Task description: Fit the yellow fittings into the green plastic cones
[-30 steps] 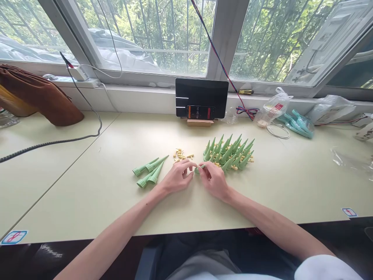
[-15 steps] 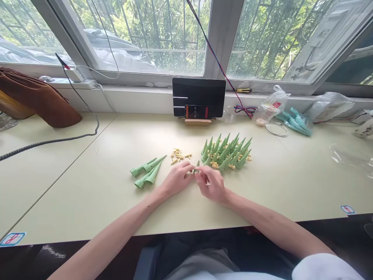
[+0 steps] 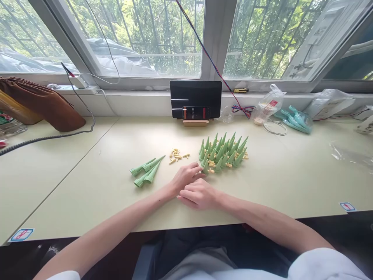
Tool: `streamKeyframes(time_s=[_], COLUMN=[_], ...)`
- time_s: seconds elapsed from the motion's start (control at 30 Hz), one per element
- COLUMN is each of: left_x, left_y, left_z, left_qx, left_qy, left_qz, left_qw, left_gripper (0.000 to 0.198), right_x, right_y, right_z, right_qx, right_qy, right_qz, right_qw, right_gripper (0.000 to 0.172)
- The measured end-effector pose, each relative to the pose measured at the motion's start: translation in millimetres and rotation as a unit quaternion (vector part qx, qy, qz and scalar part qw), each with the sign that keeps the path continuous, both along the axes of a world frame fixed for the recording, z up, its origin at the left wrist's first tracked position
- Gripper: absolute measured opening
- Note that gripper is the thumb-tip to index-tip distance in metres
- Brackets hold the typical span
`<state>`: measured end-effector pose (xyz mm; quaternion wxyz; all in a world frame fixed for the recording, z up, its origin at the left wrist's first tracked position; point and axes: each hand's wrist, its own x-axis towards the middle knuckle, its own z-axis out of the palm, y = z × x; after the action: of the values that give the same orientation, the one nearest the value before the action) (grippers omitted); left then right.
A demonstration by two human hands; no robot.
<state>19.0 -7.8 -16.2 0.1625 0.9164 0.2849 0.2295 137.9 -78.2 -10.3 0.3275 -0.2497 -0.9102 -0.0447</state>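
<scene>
My left hand [image 3: 187, 175] has its fingertips at the base of a green cone [image 3: 205, 168] with a small yellow peg, at the front left corner of a cluster of upright green cones [image 3: 225, 151]. Just in front of it, my right hand [image 3: 198, 193] rests low over the table with curled fingers; nothing shows in it. Several loose yellow pegs [image 3: 177, 155] lie in a small pile beyond my left hand. To the left, several green cones [image 3: 148, 171] lie on their sides, their tips pointing away to the right.
At the back of the table [image 3: 96, 194], a phone [image 3: 196, 112] stands before a black tablet [image 3: 196, 97]. Plastic bags [image 3: 269, 104] and a teal bundle [image 3: 295, 119] lie at the back right. A brown pouch [image 3: 61, 111] and a black cable [image 3: 49, 137] are at the left.
The green cone between my hands has moved right to the cluster's front left corner, with my left hand following. My right hand has come off it and drawn back toward me.
</scene>
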Motion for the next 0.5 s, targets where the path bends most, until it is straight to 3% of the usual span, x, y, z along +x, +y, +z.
streamKeyframes(time_s=[0.5], left_x=[13], left_y=[5], left_z=[-2.9], left_qx=[0.057], left_qy=[0.033], left_qz=[0.021], left_qw=[0.998], left_gripper=[0.05], right_x=[5], right_y=[3], right_z=[-2.1], right_qx=[-0.027], right_qy=[0.052], right_qz=[-0.013], right_qw=[0.998], right_gripper=[0.037])
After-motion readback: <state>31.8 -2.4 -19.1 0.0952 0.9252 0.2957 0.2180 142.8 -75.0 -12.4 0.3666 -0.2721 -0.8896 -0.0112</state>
